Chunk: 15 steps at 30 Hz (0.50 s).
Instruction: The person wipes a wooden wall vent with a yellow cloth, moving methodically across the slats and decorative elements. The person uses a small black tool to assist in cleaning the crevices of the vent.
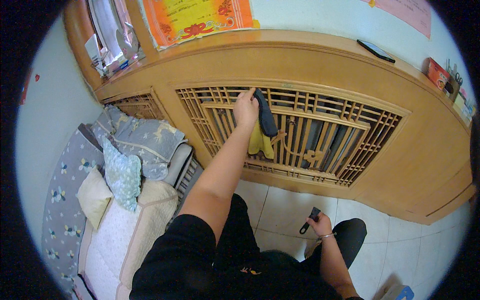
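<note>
My left hand (246, 108) is raised to the upper part of a wooden lattice radiator cover (318, 108). Its fingers are at the top end of a long dark fabric item (267, 118), which hangs against the slats; whether they grip it I cannot tell. Behind and below the dark item hangs a yellow cloth (261, 142). Low on the right, over the tiled floor, my right hand (321, 225) is closed on a small black tool (310, 221) with a flat wide end and a looped handle. A bracelet circles the right wrist.
A wooden ledge (300, 40) runs above the lattice, with a smartphone (376, 51) and a red box (437, 74) on it. To the left stands a bed or sofa (108, 255) with several pillows. A blue and grey object (399, 292) is on the floor, lower right.
</note>
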Available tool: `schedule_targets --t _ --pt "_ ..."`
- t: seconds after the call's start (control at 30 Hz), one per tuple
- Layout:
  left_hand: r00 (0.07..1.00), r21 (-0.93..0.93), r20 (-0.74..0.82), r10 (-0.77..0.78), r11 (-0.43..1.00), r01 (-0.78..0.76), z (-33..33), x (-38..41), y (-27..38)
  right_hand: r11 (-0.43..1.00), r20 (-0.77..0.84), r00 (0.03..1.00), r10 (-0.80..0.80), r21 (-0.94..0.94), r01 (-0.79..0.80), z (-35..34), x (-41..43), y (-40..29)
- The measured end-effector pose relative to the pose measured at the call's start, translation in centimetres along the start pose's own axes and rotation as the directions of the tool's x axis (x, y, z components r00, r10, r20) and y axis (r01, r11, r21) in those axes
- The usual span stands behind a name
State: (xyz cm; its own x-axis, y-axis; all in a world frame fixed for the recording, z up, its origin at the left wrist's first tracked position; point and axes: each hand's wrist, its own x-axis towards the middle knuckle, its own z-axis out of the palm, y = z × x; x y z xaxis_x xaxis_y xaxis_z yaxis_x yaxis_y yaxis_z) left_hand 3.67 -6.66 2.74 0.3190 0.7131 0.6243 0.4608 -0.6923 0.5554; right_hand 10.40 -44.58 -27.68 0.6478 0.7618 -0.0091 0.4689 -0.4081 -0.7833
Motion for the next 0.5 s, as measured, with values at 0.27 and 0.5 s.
schedule_targets --t 0.27,0.5 --pt "0.979 0.087 -0.115 0.168 0.984 -0.158 1.6 0.4 -1.6 0.997 0.019 0.999 -0.051 0.061 0.050 1.5 0.4 1.3" --pt "0.987 -0.230 -0.158 0.002 0.972 -0.039 2.4 -1.0 -2.7 0.998 0.037 0.998 0.054 -0.037 -0.053 -0.2 0.7 -1.9"
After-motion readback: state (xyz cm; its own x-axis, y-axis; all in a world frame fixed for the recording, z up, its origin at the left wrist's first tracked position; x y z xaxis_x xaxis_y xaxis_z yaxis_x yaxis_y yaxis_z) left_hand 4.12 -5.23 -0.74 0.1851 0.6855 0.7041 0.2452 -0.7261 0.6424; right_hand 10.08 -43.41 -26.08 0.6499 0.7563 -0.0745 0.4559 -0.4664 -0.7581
